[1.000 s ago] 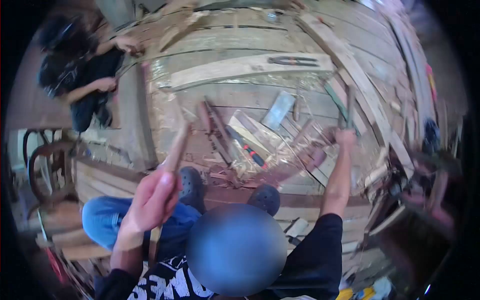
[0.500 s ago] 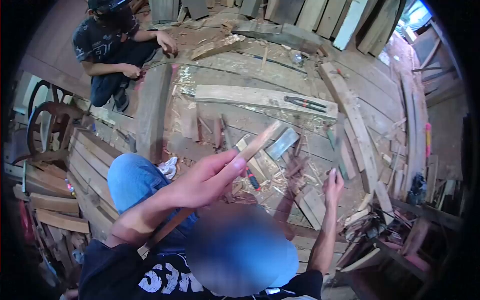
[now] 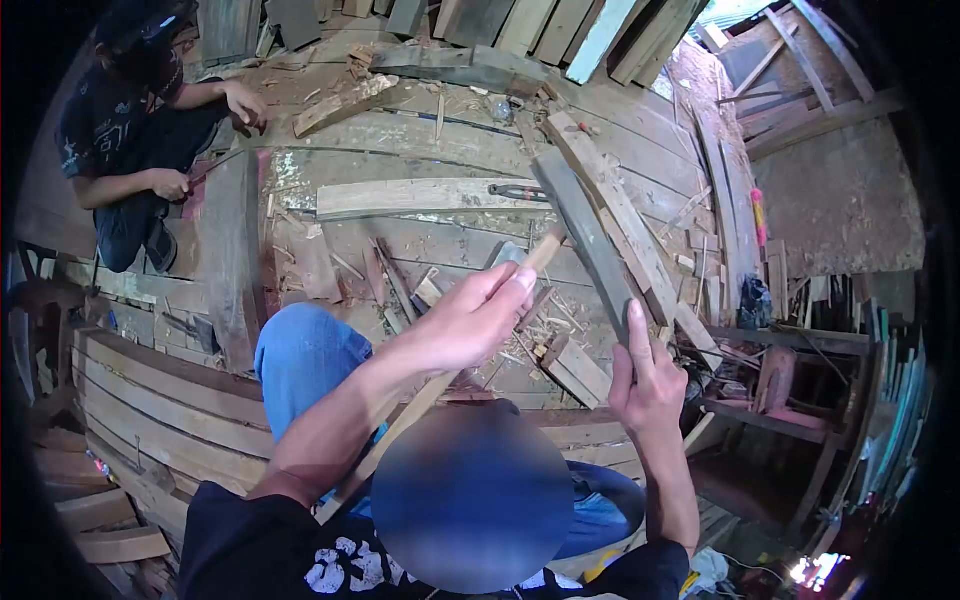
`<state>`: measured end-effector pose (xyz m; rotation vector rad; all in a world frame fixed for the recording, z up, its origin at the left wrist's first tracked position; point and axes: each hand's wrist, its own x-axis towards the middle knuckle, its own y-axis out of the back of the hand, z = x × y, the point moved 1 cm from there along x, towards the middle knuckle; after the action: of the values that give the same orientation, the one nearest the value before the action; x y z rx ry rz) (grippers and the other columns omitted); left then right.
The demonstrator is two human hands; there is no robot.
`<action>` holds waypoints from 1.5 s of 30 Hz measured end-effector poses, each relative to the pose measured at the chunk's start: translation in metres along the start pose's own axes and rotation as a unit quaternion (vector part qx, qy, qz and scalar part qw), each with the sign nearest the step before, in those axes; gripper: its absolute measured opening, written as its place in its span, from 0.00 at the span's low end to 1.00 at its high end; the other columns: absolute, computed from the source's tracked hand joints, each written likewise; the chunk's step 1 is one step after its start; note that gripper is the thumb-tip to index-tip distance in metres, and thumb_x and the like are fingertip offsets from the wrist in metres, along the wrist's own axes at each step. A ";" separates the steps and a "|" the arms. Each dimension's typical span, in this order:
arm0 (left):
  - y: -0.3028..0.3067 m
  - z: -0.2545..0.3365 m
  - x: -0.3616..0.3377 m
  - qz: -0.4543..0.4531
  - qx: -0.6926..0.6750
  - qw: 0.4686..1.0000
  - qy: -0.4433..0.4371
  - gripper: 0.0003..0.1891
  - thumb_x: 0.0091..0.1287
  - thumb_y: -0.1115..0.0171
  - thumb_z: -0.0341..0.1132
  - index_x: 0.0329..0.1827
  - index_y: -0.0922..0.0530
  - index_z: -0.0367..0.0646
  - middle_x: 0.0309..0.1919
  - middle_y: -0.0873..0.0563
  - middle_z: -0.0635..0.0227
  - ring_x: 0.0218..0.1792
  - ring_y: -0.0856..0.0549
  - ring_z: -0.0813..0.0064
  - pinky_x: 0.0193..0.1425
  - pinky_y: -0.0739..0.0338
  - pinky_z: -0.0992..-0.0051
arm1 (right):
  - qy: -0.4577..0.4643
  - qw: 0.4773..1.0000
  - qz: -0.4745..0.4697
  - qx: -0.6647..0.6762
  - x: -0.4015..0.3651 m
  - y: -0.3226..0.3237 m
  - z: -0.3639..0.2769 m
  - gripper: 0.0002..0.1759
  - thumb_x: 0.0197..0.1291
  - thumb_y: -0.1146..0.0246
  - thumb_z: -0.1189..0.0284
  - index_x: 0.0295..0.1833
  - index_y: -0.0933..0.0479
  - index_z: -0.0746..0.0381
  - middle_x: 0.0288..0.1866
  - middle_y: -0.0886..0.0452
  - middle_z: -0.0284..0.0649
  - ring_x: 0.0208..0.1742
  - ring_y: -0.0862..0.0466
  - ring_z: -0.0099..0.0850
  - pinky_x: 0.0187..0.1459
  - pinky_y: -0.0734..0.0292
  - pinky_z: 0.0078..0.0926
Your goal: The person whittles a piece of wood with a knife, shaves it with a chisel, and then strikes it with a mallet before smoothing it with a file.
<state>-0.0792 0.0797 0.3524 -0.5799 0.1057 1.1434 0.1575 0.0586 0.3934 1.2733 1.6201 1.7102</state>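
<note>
My left hand (image 3: 478,318) is closed round a long, narrow wooden strip (image 3: 408,420). Its pale upper end pokes out past my fingers, while the lower part runs back beneath my forearm toward my lap. My right hand (image 3: 650,382) grips a machete (image 3: 590,240) with a long, flat grey blade, the index finger stretched along it. The blade slants up and to the left, its edge overlapping the strip's tip in this view. Behind the blade lies a pair of pincers (image 3: 512,191) on a pale plank (image 3: 400,197), the pincers' handles partly hidden.
At the left, a person (image 3: 130,140) crouches beside a thick beam (image 3: 228,260). A long timber (image 3: 610,205) lies right of centre. Wood chips and offcuts (image 3: 575,368) litter the plank floor. Boards (image 3: 530,25) lean at the back, and a wooden frame (image 3: 770,430) stands at the right.
My right hand has raised the machete, bringing its blade up to the strip's tip. The left hand keeps hold of the strip. The whole view has shifted toward the right.
</note>
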 end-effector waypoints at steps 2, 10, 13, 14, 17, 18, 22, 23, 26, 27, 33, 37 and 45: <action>0.007 0.001 0.000 -0.003 -0.021 1.000 0.021 0.17 0.79 0.62 0.48 0.41 0.32 0.44 0.14 0.39 0.79 0.12 0.41 0.86 0.15 0.45 0.80 | -0.007 1.000 0.006 -0.001 0.001 -0.005 -0.013 0.34 0.55 0.33 0.76 0.70 0.31 0.53 0.19 0.29 0.39 0.13 0.30 0.32 0.14 0.33 0.31; 0.028 -0.004 -0.004 -0.013 -0.036 0.999 0.025 0.18 0.78 0.61 0.50 0.41 0.32 0.45 0.14 0.38 0.79 0.13 0.41 0.86 0.16 0.45 0.80 | 0.001 0.999 0.010 0.039 0.019 -0.021 -0.017 0.35 0.56 0.35 0.80 0.71 0.33 0.57 0.21 0.26 0.42 0.14 0.26 0.33 0.17 0.31 0.33; 0.030 -0.005 -0.006 -0.016 -0.042 0.998 0.043 0.17 0.78 0.61 0.49 0.41 0.32 0.45 0.15 0.38 0.79 0.13 0.42 0.86 0.16 0.46 0.80 | 0.005 1.000 -0.004 0.030 0.015 -0.021 -0.022 0.36 0.55 0.33 0.77 0.71 0.33 0.54 0.21 0.26 0.42 0.14 0.26 0.32 0.17 0.30 0.34; 0.030 -0.004 -0.004 -0.018 -0.045 0.998 0.047 0.17 0.78 0.61 0.49 0.41 0.32 0.45 0.15 0.38 0.78 0.13 0.42 0.86 0.16 0.46 0.79 | 0.030 0.999 -0.026 0.032 0.010 -0.021 -0.029 0.36 0.55 0.33 0.77 0.71 0.33 0.53 0.21 0.26 0.42 0.14 0.26 0.32 0.17 0.30 0.34; 0.027 -0.010 -0.005 -0.035 -0.035 0.997 0.061 0.18 0.78 0.61 0.50 0.41 0.32 0.45 0.15 0.38 0.79 0.13 0.42 0.86 0.16 0.46 0.79 | -0.011 0.999 0.020 0.037 0.009 -0.025 -0.015 0.36 0.53 0.32 0.78 0.69 0.30 0.51 0.20 0.26 0.41 0.13 0.28 0.30 0.16 0.31 0.31; 0.027 -0.009 -0.004 -0.055 -0.032 0.996 0.066 0.18 0.78 0.62 0.50 0.41 0.32 0.45 0.15 0.39 0.79 0.13 0.42 0.85 0.16 0.46 0.79 | -0.014 0.999 0.027 0.038 0.012 -0.022 -0.017 0.36 0.52 0.32 0.78 0.69 0.30 0.51 0.20 0.26 0.41 0.13 0.28 0.30 0.16 0.32 0.30; 0.026 -0.009 -0.004 -0.064 -0.050 0.993 0.082 0.20 0.78 0.63 0.52 0.40 0.32 0.45 0.15 0.39 0.79 0.12 0.42 0.86 0.16 0.45 0.80 | -0.027 0.999 0.015 0.014 0.006 -0.021 -0.007 0.35 0.53 0.32 0.78 0.69 0.30 0.56 0.20 0.26 0.40 0.13 0.28 0.31 0.16 0.32 0.32; 0.026 -0.010 -0.005 -0.083 -0.068 0.991 0.076 0.20 0.78 0.63 0.52 0.41 0.32 0.45 0.15 0.40 0.80 0.12 0.42 0.86 0.16 0.45 0.81 | -0.001 1.000 0.017 0.020 0.002 -0.022 -0.012 0.35 0.53 0.32 0.78 0.69 0.30 0.55 0.20 0.26 0.41 0.13 0.28 0.32 0.16 0.32 0.32; 0.028 -0.010 -0.006 -0.082 -0.081 0.989 0.092 0.20 0.78 0.63 0.52 0.41 0.32 0.45 0.15 0.40 0.80 0.13 0.42 0.87 0.16 0.46 0.81 | 0.004 0.999 -0.030 0.022 -0.005 -0.014 -0.023 0.34 0.54 0.33 0.77 0.69 0.30 0.55 0.22 0.23 0.42 0.14 0.26 0.33 0.17 0.30 0.32; 0.027 -0.010 -0.007 -0.085 -0.083 0.989 0.092 0.20 0.78 0.62 0.52 0.41 0.32 0.45 0.15 0.41 0.80 0.13 0.43 0.87 0.16 0.47 0.81 | -0.022 0.999 -0.024 0.012 -0.003 -0.013 -0.019 0.34 0.54 0.33 0.76 0.69 0.30 0.55 0.22 0.23 0.42 0.14 0.26 0.32 0.17 0.30 0.32; 0.023 -0.014 -0.013 -0.034 -0.038 0.995 0.082 0.18 0.78 0.60 0.49 0.41 0.32 0.44 0.14 0.38 0.79 0.12 0.41 0.86 0.15 0.45 0.80 | -0.045 0.999 -0.022 0.000 0.002 -0.012 -0.018 0.35 0.54 0.32 0.76 0.70 0.31 0.50 0.19 0.26 0.41 0.13 0.27 0.31 0.16 0.31 0.31; 0.024 -0.018 -0.015 -0.025 -0.025 0.998 0.058 0.16 0.78 0.58 0.47 0.41 0.32 0.43 0.14 0.37 0.78 0.11 0.39 0.85 0.14 0.45 0.80 | -0.020 0.999 -0.040 0.024 -0.001 -0.016 -0.025 0.35 0.54 0.33 0.76 0.70 0.31 0.50 0.18 0.27 0.40 0.13 0.28 0.31 0.16 0.32 0.32; 0.025 -0.020 -0.019 -0.009 0.011 0.999 0.034 0.14 0.78 0.55 0.44 0.46 0.31 0.40 0.14 0.37 0.80 0.11 0.39 0.87 0.13 0.44 0.80 | -0.056 0.997 -0.033 0.037 0.002 -0.016 -0.025 0.34 0.57 0.35 0.77 0.71 0.33 0.54 0.21 0.22 0.46 0.13 0.25 0.33 0.19 0.29 0.31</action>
<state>-0.1050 0.0609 0.3327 -0.5995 0.1705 1.1039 0.1313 0.0503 0.3820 1.3104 1.6548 1.5237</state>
